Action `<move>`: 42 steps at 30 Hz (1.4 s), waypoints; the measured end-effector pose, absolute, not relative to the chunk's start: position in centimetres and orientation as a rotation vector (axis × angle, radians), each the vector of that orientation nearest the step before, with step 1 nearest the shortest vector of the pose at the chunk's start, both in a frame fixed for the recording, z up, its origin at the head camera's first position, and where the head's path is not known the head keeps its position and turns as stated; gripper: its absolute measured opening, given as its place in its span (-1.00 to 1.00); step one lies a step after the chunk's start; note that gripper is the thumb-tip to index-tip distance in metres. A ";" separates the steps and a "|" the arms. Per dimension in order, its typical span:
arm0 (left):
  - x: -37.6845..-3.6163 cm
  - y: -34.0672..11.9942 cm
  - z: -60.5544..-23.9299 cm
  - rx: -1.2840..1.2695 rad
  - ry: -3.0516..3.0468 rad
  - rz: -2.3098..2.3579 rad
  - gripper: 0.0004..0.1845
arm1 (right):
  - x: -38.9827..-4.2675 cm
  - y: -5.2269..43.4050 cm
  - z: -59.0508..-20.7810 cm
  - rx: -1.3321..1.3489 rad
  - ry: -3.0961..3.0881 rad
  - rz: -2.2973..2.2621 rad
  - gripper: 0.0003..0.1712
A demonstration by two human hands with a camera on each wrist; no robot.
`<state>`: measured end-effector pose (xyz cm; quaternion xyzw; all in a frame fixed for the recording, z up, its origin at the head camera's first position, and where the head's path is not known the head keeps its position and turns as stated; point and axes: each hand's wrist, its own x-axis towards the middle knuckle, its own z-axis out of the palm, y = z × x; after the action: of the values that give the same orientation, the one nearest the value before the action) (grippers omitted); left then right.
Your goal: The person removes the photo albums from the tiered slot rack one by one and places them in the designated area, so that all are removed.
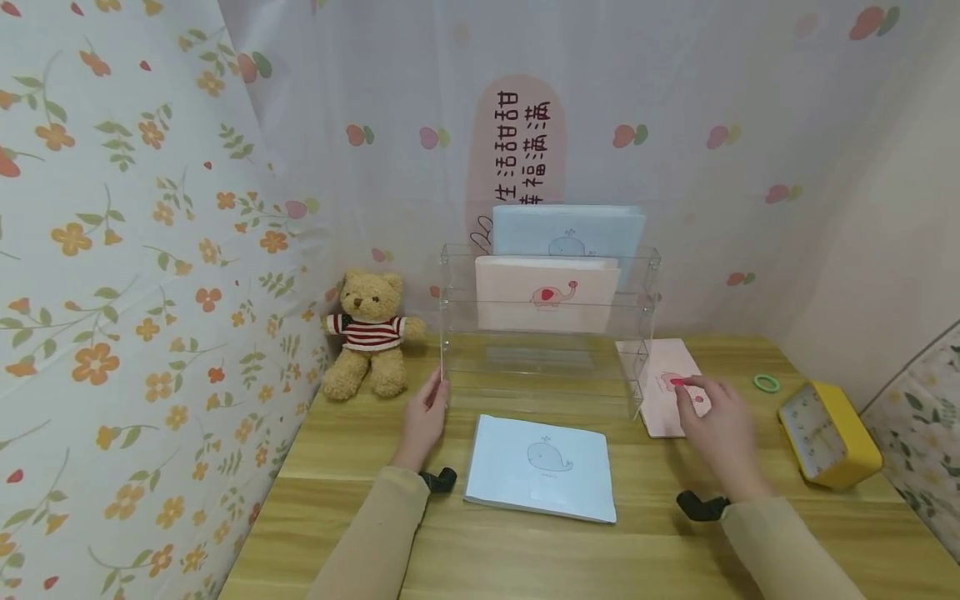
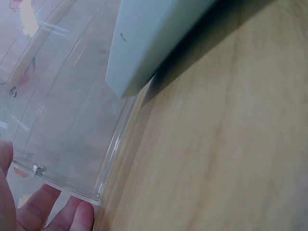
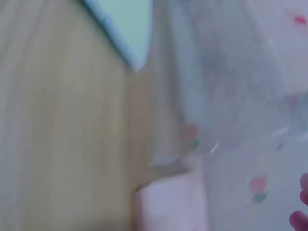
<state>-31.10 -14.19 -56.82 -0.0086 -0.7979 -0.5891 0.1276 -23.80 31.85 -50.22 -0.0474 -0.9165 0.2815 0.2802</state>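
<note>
A clear acrylic rack (image 1: 540,392) with tiers stands mid-table. My left hand (image 1: 423,421) rests on its left side; in the left wrist view several fingertips (image 2: 83,216) press its outer face near the bottom. My right hand (image 1: 716,425) hovers over a flat pink elephant-printed item (image 1: 663,417) beside the rack's right side. Its thumb and fingers are loosely bent and apart, with nothing between them. A pink elephant-printed item (image 1: 510,292) and a blue whale-printed one (image 1: 525,229) stand upright in the rack. Another thick blue whale-printed item (image 1: 502,467) lies flat before it.
A teddy bear (image 1: 367,362) in a striped shirt sits left of the rack. On the right are a yellow clock (image 1: 862,450) and a small green ring (image 1: 767,382). Patterned cloth curtains (image 1: 675,83) hang behind and beside the wooden table (image 1: 525,558).
</note>
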 end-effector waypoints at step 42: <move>-31.0 -14.3 -56.7 -0.032 -2.334 -1.702 -0.53 | -35.5 20.1 -33.9 0.239 -2.452 1.044 -0.47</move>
<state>-31.05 -14.31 -56.72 -0.0111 -0.8015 -0.5844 0.1260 -35.46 20.12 -33.93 0.0868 -0.8917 0.3795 0.2309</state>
